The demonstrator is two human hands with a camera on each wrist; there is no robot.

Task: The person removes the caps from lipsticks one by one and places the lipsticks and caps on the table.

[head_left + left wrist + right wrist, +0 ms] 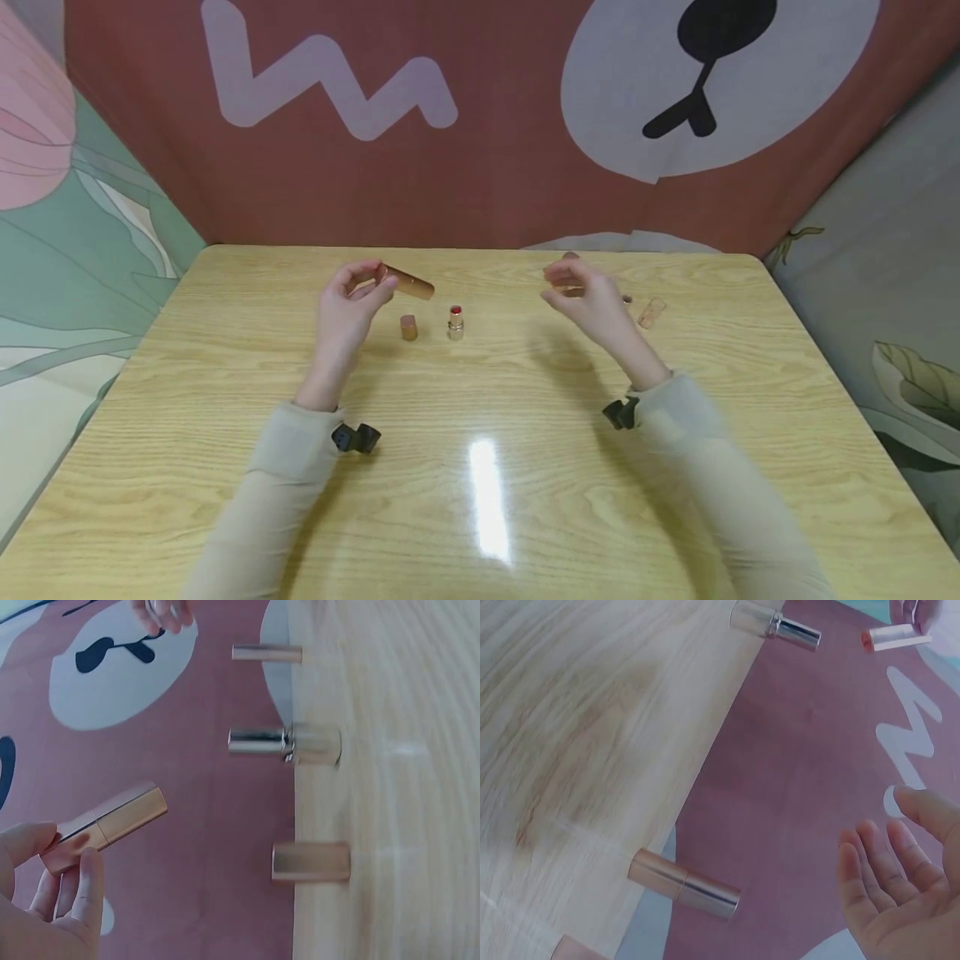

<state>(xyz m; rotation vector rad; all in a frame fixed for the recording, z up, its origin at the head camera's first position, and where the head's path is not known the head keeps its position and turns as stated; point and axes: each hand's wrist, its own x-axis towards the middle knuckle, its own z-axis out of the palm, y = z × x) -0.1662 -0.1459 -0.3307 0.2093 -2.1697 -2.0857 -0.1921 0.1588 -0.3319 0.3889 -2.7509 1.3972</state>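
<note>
My left hand (347,298) pinches a rose-gold lipstick tube (411,285) by one end, thumb against fingertips. Raised above the table, the tube tilts, and the left wrist view shows a seam across its middle. Below it a short rose-gold cap (408,327) stands upright on the table. Right of that cap stands an uncapped lipstick (456,323) with a red tip, a gold and silver neck and a clear base. My right hand (592,304) hovers with loosely bent fingers and holds nothing. Another rose-gold tube (682,885) stands upright near it, partly hidden behind the hand in the head view.
A small clear piece (652,312) is on the table right of my right hand, beside a small dark-topped item (627,298). The wooden table (480,400) ends at a reddish printed backdrop (487,192). Patterned cloth hangs at both sides.
</note>
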